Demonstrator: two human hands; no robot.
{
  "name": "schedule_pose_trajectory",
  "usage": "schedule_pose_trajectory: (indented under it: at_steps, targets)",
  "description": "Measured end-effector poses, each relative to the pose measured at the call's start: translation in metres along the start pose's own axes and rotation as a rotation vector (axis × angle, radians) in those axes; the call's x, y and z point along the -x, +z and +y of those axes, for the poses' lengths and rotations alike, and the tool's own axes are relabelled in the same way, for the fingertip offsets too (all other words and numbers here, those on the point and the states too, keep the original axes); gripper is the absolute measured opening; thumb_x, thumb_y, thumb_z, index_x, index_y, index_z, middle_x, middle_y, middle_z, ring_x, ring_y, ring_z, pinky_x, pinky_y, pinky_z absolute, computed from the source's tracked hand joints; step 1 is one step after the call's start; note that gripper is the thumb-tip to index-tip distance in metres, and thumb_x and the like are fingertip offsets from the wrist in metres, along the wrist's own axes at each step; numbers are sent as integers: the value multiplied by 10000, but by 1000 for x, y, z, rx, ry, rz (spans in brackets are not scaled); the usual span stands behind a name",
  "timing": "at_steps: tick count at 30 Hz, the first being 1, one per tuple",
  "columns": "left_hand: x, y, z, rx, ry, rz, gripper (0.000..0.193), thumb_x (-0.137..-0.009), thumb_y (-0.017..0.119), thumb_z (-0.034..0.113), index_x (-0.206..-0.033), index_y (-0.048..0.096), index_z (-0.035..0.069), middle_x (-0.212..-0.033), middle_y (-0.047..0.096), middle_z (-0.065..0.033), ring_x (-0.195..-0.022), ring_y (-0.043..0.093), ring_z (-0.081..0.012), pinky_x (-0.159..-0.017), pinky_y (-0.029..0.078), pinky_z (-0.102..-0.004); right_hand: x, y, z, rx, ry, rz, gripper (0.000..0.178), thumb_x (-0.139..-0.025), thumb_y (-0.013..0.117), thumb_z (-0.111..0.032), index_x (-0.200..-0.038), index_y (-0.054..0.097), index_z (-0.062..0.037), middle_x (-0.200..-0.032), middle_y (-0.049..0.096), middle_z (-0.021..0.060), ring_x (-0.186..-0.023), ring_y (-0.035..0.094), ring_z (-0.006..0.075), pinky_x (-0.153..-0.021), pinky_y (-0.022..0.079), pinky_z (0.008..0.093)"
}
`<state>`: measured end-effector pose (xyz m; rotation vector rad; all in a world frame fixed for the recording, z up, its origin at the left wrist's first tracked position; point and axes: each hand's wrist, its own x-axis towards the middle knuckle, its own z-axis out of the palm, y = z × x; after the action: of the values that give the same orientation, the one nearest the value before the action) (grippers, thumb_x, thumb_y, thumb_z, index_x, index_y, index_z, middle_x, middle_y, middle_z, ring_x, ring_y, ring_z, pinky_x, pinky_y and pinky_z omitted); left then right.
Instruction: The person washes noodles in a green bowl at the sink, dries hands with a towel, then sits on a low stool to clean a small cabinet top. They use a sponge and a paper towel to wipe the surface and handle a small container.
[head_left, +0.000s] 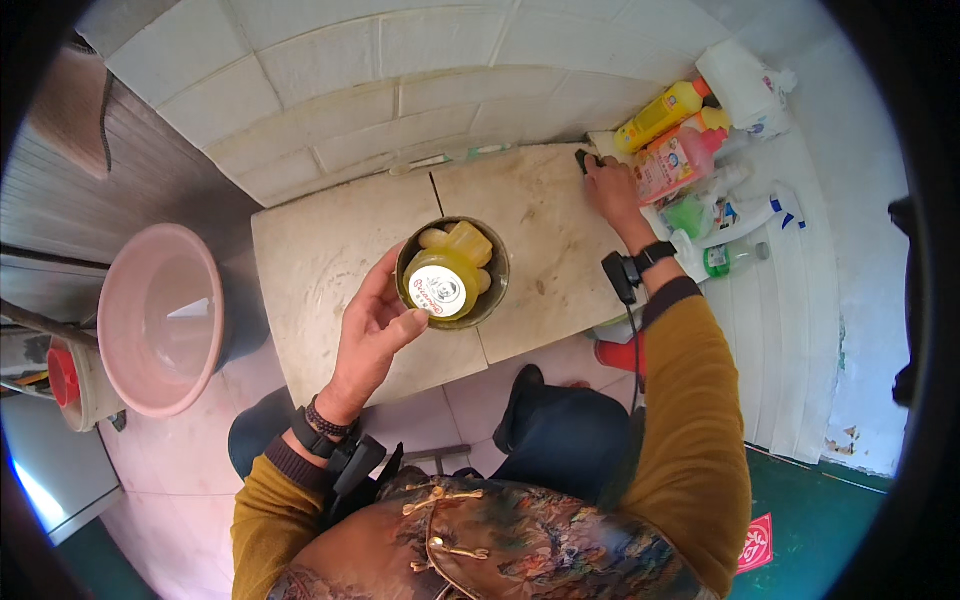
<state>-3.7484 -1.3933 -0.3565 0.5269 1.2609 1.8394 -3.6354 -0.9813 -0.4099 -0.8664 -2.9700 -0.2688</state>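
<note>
My left hand (368,345) is closed on the side of a dark round bowl (496,296), held over a pale stone-like tabletop (560,270). In the bowl sit several smooth yellow chunks (467,243) and a round yellow-green piece with a white printed label (437,291). My left thumb lies over the rim beside that label. At the far right of the tabletop, my right hand (613,195) reaches out, its fingers closed around a small dark object (584,158). The fingers partly cover that object, so its kind is unclear.
Right of my right hand stand a yellow bottle (655,118), a pink bottle (672,165), a white spray bottle (735,232) and a green-labelled clear bottle (735,259). A white tiled wall (330,60) borders the far edge. On the left is a pink basin (115,310).
</note>
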Motion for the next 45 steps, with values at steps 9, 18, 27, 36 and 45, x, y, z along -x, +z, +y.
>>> schedule_pose_trajectory:
  at_steps: [9, 18, 27, 36, 45]
  targets:
    - [-1, -6, -2, 0, 64, 12, 759, -821, 632, -16, -1523, 341, -17, -1453, 496, -110, -1357, 458, -209, -1139, 351, -345, 93, 12, 4, 8, 3, 139, 308, -831, 571, -24, -1129, 614, 35, -945, 626, 227, -920, 592, 370, -833, 487, 456]
    - [4, 1, -1, 7, 37, -13, 765, -828, 648, 10, -1526, 337, -11, -1463, 493, -112, -1356, 463, -209, -1142, 353, -350, 14, 26, -1, 80, -96, 128, 273, -834, 603, -61, -1080, 627, 56, -976, 632, 238, -932, 599, 373, -866, 480, 456]
    - [-6, 0, -9, 11, 39, -30, 762, -813, 644, 8, -1518, 354, -13, -1466, 492, -113, -1372, 450, -214, -1153, 338, -354, 68, 27, 23, 251, -54, 147, 358, -872, 633, -168, -1098, 655, 110, -1007, 611, 241, -942, 589, 384, -865, 476, 485]
    - [-5, 1, -9, 3, 16, -25, 779, -826, 660, 24, -1528, 326, -23, -1490, 466, -129, -1393, 424, -224, -1163, 325, -363, -36, 38, 14, 127, 142, -14, 264, -846, 602, -128, -969, 711, 79, -1125, 609, 298, -997, 587, 436, -910, 473, 521]
    - [-3, 1, -5, 22, 34, -49, 766, -847, 654, 22, -1536, 320, -3, -1487, 466, -120, -1388, 430, -220, -1158, 328, -358, -49, 28, 28, -35, 109, 2, 344, -894, 509, -134, -1131, 663, 62, -1239, 575, 306, -1136, 549, 460, -992, 457, 522]
